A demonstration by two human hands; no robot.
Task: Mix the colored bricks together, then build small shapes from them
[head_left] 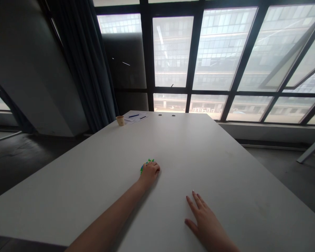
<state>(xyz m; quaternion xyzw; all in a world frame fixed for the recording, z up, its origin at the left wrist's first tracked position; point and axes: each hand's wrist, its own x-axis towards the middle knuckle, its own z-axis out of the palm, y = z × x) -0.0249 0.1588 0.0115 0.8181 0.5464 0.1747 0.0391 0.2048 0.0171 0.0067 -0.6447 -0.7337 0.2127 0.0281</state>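
Observation:
My left hand (151, 171) reaches out over the middle of the white table (181, 147). Its fingers curl down over a small green-and-blue knobby thing (141, 169), whose bright bits stick out past the hand's left and far sides. Most of that thing is hidden under the palm, so its kind does not show. Closer to me on the right, my right hand (202, 217) is spread just over or on the tabletop, fingers apart and holding nothing.
A paper cup (120, 120) stands at the table's far left edge. Beside it lie papers (136, 118) with a blue pen (133, 115) on them. Two dark round spots mark the far tabletop. Tall windows and a dark curtain (81, 63) rise beyond.

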